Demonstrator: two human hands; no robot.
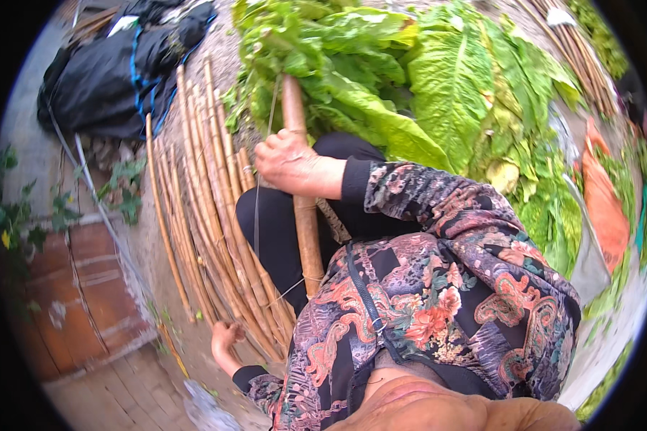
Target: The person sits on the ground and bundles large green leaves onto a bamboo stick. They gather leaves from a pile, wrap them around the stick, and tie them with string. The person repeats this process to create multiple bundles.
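My right hand [295,165] is wrapped round a thick bamboo pole [307,237], which slants from the leaf pile down to my lap. A thin string [274,108] runs beside the pole, and another strand stretches from its near end. At the pole's far end lie broad green leaves [449,79], which look like tobacco leaves, heaped in front of me. Low on the left, my left hand [228,340] is beside the near ends of several thinner bamboo poles [212,208]. Its fingers are curled; what they hold, if anything, is too small to make out.
A black sheet bundle with blue cord [115,79] lies at the far left. Reddish-brown boards [86,294] and clear plastic [208,408] are at the near left. More thin poles [575,50] stand bundled at the far right, above an orange sack [602,201].
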